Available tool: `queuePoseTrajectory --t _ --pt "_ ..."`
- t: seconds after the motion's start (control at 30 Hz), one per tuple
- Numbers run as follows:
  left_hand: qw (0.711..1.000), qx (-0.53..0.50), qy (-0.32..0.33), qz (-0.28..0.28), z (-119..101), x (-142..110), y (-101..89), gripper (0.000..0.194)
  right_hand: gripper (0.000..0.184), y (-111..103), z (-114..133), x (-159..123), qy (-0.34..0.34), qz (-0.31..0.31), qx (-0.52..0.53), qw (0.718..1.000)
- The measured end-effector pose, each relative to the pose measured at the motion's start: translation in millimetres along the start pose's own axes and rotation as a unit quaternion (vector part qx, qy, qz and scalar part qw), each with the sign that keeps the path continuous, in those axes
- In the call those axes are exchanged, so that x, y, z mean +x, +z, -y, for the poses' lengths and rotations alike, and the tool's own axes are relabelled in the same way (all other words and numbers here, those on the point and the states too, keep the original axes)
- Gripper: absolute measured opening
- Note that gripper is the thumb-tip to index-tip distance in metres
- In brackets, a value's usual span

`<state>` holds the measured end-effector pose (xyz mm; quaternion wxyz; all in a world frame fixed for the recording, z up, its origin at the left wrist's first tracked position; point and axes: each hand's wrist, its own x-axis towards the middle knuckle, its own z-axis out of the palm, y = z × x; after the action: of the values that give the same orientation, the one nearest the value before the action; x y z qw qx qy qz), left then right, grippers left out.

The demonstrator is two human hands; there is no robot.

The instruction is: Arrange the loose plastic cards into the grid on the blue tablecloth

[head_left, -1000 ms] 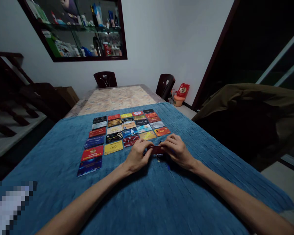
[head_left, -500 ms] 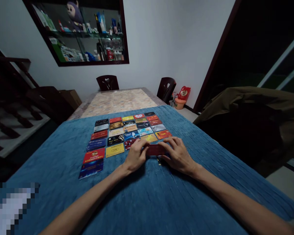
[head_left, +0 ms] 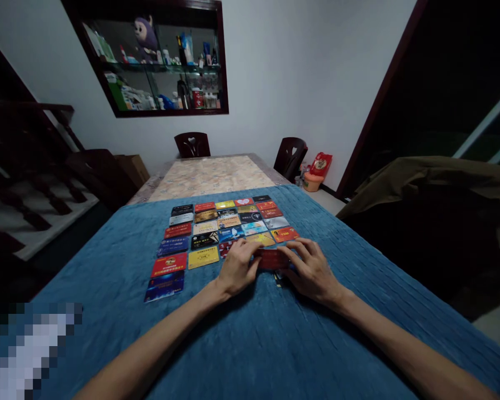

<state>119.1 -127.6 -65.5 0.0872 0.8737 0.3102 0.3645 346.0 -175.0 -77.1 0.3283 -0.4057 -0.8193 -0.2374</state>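
Several plastic cards [head_left: 216, 230] lie in neat rows on a blue cloth [head_left: 241, 333] over the table. Just in front of the rows, both my hands pinch one dark red card [head_left: 272, 259] by its short ends. My left hand [head_left: 238, 268] grips its left end with curled fingers. My right hand [head_left: 312, 270] grips its right end, fingers bent over it. Under my right hand a small stack of cards [head_left: 280, 276] peeks out, mostly hidden.
Beyond the cloth the marble tabletop [head_left: 210, 175] is bare, with two dark chairs [head_left: 290, 156] at the far end. A jacket-draped chair [head_left: 433, 205] stands to the right, stairs to the left, and a wall cabinet [head_left: 162, 61] above.
The view has tilted and shifted slightly. My hands keep hold of the red card and have edged a little closer to the last row of cards.
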Motion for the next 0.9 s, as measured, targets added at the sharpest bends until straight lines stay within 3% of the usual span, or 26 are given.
queuePoseTrajectory --t 0.2,0.43,0.73,0.9 --pt "0.995 0.079 0.032 0.06 -5 1 -4.1 0.031 0.04 -2 -5 0 -0.014 0.006 0.012 1.0" --pt "0.988 0.115 0.052 0.085 -6 1 -7.9 0.052 0.049 -2 -11 -3 0.008 0.021 0.051 0.998" --pt "0.972 0.175 0.056 0.147 -12 8 -15.5 0.037 0.053 4 -16 -7 0.005 0.036 0.075 0.997" --pt "0.963 0.203 0.057 0.167 -16 13 -23.8 0.038 0.052 4 -14 -3 0.001 0.044 0.074 0.996"
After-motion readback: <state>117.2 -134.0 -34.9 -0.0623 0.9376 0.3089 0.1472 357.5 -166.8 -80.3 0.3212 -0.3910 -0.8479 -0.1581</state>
